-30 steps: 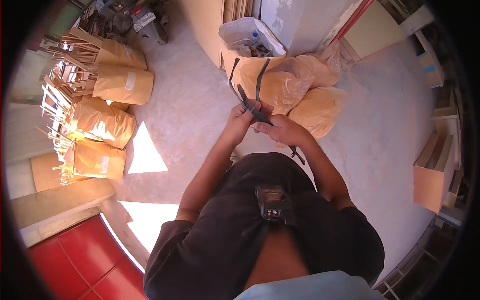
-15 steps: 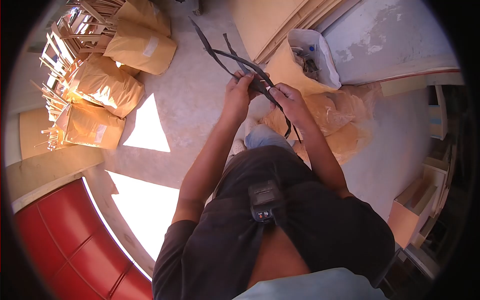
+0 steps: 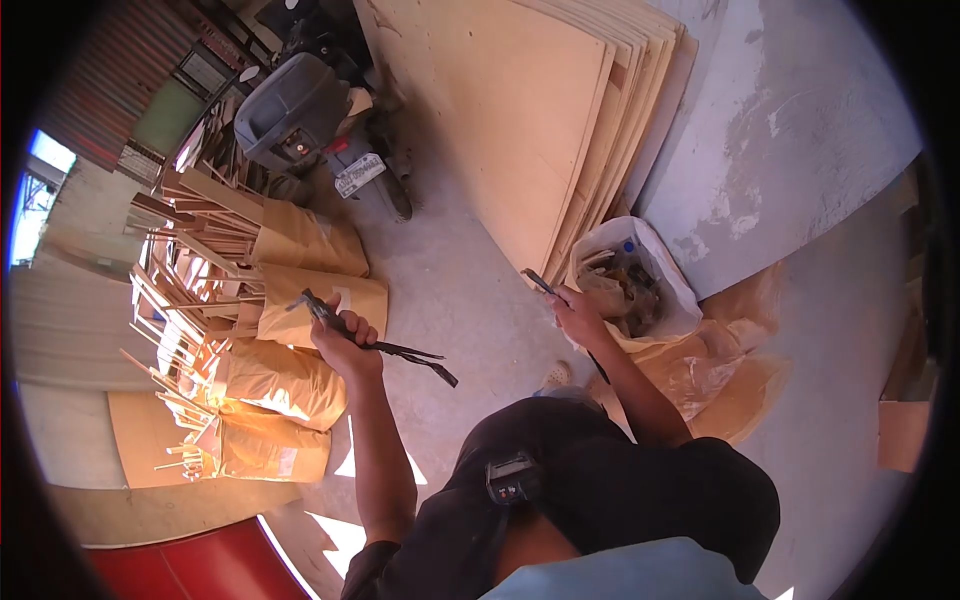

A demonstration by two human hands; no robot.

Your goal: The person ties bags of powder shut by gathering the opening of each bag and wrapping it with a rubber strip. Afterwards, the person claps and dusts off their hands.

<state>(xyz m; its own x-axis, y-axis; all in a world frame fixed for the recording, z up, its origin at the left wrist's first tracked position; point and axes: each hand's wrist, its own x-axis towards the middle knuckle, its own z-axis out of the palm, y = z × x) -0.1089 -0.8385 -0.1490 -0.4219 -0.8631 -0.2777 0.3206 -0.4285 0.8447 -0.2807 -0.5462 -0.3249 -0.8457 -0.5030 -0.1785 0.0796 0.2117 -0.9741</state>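
My left hand [image 3: 350, 343] is closed round a bunch of flat, limp black strips [image 3: 408, 352], whose loose ends stick out on both sides of the fist. It is held out in front of the paper sacks of wood. In my right hand [image 3: 578, 314] is another black strip [image 3: 540, 282], gripped between thumb and fingers. One end of it points up and away, and a dark tail hangs below by the wrist. The right hand is just left of a white sack [image 3: 680, 290] with mixed scraps inside. My two hands are well apart.
Brown paper sacks [image 3: 325, 305] full of wood offcuts [image 3: 195, 275] line the left. A motorcycle [image 3: 300, 115] with a top box stands behind them. Plywood sheets [image 3: 510, 120] lean at the back. Crumpled clear plastic [image 3: 715, 375] lies on the right floor.
My hands have separated, the left moving left with several strips and the right keeping one. The view has tilted up, bringing the motorcycle and more plywood into sight.
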